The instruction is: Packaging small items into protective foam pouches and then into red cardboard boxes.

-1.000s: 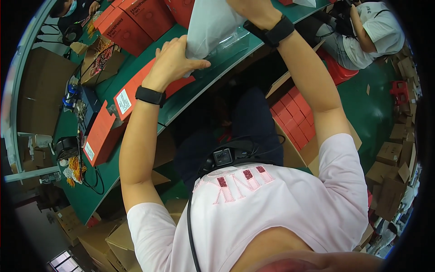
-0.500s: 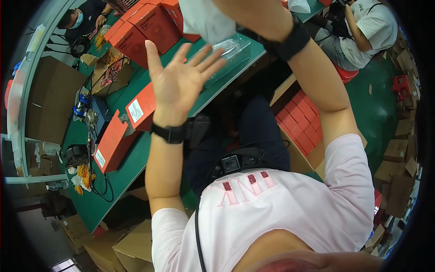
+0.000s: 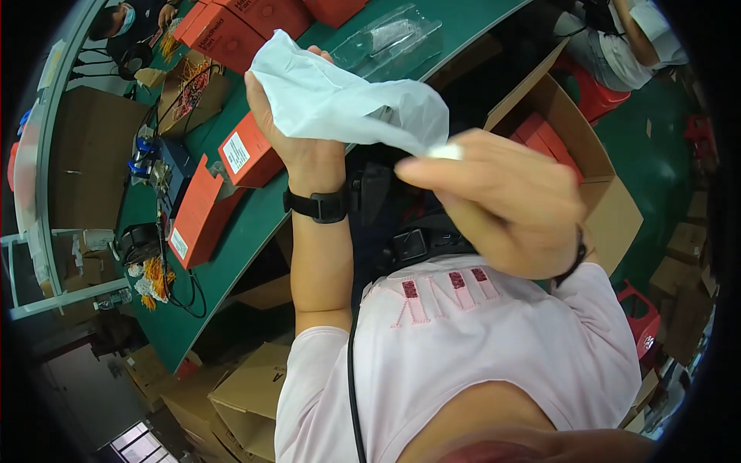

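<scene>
A thin white bag [image 3: 347, 100], soft and crumpled, stretches between my two hands above the table edge. My left hand [image 3: 297, 150], palm up with a black wrist strap, holds the bag's left part; the bag covers most of its fingers, and only the thumb side and some fingertips show. The right end of the bag is pinched in my right hand [image 3: 502, 201], which is closed and smeared by motion. What the bag contains, if anything, cannot be made out. Just past my left hand lies an open red box [image 3: 251, 150] on its side.
Another open red box [image 3: 204, 220] lies on the green table [image 3: 143, 324]. Upright red boxes [image 3: 224, 38] and a clear plastic tray [image 3: 386, 42] are farther back. Beside my right arm stands a carton [image 3: 614, 220] holding red boxes. Two people sit nearby, one on a red stool [image 3: 594, 92].
My right hand has come down toward my body with the white bag. My left hand, spread and bare before, now has the bag across its palm. My view has shifted slightly.
</scene>
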Demonstrator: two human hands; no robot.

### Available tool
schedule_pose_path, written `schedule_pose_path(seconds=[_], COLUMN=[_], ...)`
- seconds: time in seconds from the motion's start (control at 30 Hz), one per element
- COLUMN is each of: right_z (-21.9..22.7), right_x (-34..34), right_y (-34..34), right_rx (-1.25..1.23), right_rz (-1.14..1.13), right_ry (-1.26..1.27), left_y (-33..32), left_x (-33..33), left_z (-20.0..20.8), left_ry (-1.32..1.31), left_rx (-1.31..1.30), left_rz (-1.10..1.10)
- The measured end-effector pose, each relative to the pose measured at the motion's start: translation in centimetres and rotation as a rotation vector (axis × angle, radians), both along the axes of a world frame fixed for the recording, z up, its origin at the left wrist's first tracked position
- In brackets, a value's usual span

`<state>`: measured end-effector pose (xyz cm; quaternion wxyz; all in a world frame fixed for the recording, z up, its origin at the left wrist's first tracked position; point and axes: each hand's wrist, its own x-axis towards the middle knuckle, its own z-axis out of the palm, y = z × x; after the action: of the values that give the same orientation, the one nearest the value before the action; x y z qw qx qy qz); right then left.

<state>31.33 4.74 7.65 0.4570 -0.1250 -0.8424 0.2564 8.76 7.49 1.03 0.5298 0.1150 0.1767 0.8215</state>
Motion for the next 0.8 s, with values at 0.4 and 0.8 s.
schedule_pose_path(seconds=[0.4,0.8], right_z=[-6.8,-0.7], right_x=[-2.8,5.4], right_y=[4.2,4.3], right_rx=[-0.479,-0.221], right_rz=[-0.197,-0.064], right_ry=[0.095,0.229], left_y=[1.0,-0.3], left_x=[1.0,11.8], left_z=[-0.1,11.0], left_ry=[0.369,0.54], left_rx=[-0.093,-0.114], left_rz=[0.3,0.214])
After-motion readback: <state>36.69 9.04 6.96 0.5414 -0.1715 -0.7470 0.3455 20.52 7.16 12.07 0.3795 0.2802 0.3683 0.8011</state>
